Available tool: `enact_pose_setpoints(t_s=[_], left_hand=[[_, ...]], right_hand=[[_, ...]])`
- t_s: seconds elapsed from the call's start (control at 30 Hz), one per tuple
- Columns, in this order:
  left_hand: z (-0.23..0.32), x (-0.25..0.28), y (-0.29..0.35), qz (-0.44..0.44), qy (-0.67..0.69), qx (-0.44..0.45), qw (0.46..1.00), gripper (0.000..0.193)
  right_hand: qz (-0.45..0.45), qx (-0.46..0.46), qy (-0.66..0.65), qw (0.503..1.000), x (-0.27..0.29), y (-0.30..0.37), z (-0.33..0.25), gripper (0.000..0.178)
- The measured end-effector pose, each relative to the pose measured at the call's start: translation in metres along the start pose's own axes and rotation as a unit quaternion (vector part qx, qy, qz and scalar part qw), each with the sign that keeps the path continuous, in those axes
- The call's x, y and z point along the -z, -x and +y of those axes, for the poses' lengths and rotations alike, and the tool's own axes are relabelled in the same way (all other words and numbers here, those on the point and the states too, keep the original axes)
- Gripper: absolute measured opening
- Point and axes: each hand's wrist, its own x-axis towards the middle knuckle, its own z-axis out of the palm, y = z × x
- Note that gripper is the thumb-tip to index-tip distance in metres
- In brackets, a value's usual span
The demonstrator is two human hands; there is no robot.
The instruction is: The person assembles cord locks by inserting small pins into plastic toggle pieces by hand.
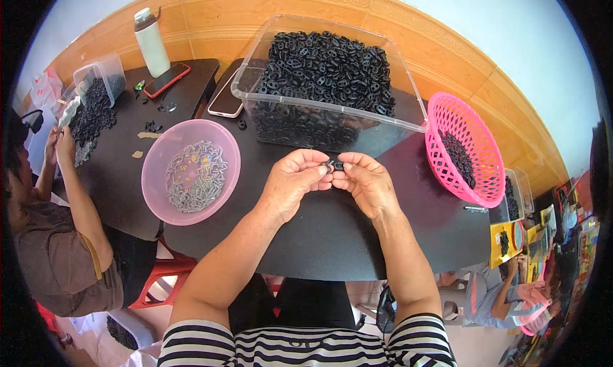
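Over the dark table, my two hands meet in front of the clear bin. Between the fingertips sits a small black oval piece (338, 166) with holes. My right hand (370, 183) pinches this piece from its right side. The fingers of my left hand (295, 180) are closed at its left end, where a tiny light bit shows; what exactly they grip is hidden. Beyond them, the clear plastic bin (332, 111) holds a heap of similar black two-holed pieces. To the left stands a pink bowl (153, 169) with small silvery, screw-like pieces.
At right, a pink mesh basket (436, 150) contains dark pieces. A phone (226, 97) and a loose black piece (242, 124) lie near the bin. Farther left are a red-edged phone (167, 79), a white bottle (152, 46) and a co-worker (67, 258) handling a small pale thing.
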Motion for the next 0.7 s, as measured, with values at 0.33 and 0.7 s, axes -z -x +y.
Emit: enact_pose_setpoints(t_s=[0.33,0.7], left_hand=[[-0.0006,0.0037,-0.0019,0.018,-0.008,-0.011,1.0,0.015],[0.0017,0.0044,-0.0031,0.027,0.042,-0.014,0.999,0.015]], right_hand=[[0.003,-0.013,0.101,0.995,0.0008,-0.0007,0.0008,0.015],[-0.029,-0.072,0.077,0.994,0.0037,-0.0008,-0.0039,0.014]])
